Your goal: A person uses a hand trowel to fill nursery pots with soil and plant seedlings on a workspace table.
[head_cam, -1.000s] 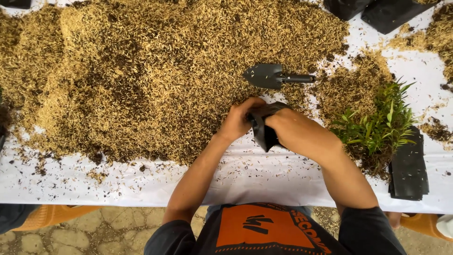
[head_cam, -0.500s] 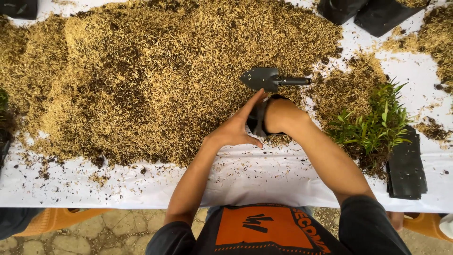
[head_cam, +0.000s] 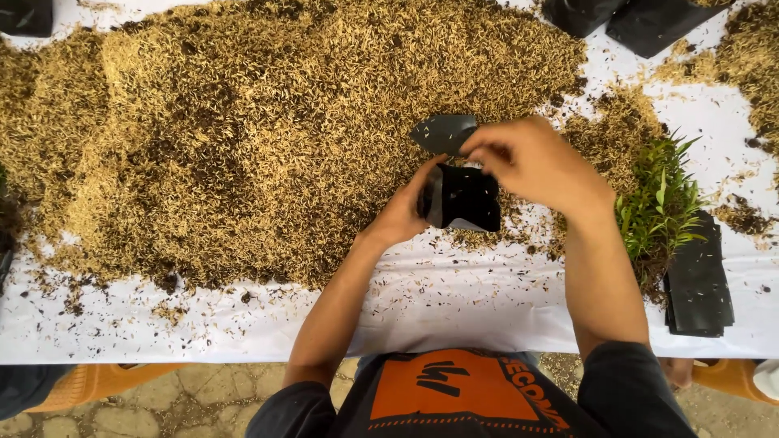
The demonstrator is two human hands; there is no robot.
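Two hands, left hand (head_cam: 403,212), right hand (head_cam: 535,165), gripping black bag (head_cam: 464,199)

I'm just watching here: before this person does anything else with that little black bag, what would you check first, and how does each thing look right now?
1. Black bag held by both hands: ok, left hand at its side, right hand at its top.
2. Bag mouth open: cannot tell, the right hand covers the top.
3. Trowel within reach: ok, its dark blade lies just above the bag; handle hidden by the right hand.
4. Husk and soil mix close by: ok, a big heap beside the bag.
5. Seedlings at hand: ok, green bunch by the right forearm.
6. Spare bags: ok, flat stack beside the seedlings.
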